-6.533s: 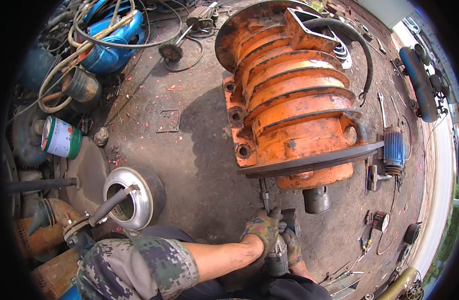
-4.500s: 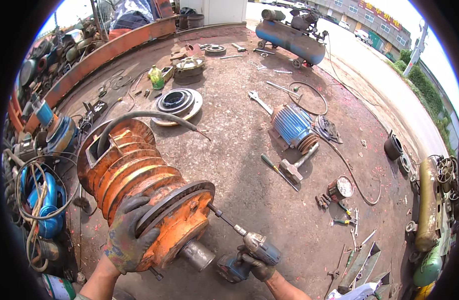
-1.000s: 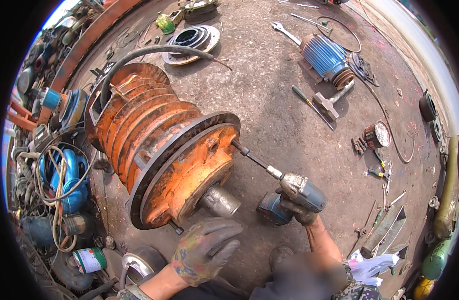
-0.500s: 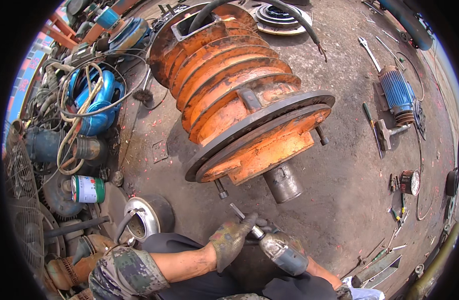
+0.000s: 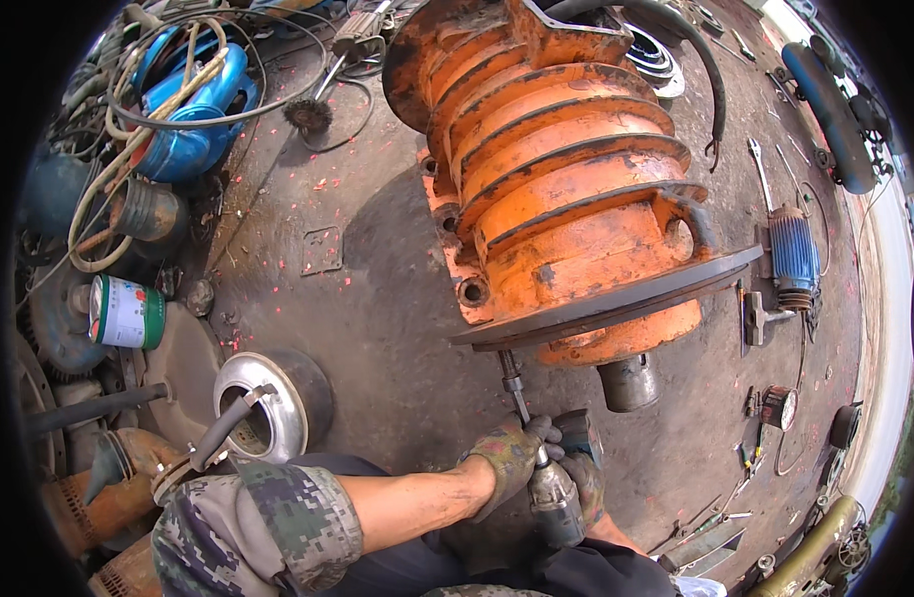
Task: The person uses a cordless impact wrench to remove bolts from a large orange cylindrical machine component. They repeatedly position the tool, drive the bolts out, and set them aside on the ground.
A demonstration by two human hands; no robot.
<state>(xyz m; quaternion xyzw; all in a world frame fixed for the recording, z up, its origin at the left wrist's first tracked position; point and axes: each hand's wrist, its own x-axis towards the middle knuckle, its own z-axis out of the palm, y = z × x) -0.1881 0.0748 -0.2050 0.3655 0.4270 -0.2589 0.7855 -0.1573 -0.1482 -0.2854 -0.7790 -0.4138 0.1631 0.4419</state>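
Left hand (image 5: 502,460) curled firmly round the nose of the power driver (image 5: 558,512), right hand (image 5: 584,486) wrapped about its grip and partly hidden behind it, pressure on the trigger impossible to make out. Both gloved, both low in the frame, just right of centre. And up goes the extension bar (image 5: 519,403), leaning a touch left, to the socket (image 5: 512,382) and the bolt (image 5: 507,360) below the left end of the dark flange (image 5: 616,303). Looks lined up; too small to be sure of full seating. Behind that, filling the upper centre, the big orange ribbed housing (image 5: 576,214), with the stub shaft (image 5: 630,386) jutting downward right of the bolt. Now for clean work: hold bar and bolt on one straight line, push steadily so as not to slip off the head, brace the grip against the kick. Best in short bursts. And careful, guide from the non-turning nose only, gloved cloth well away from anything spinning.
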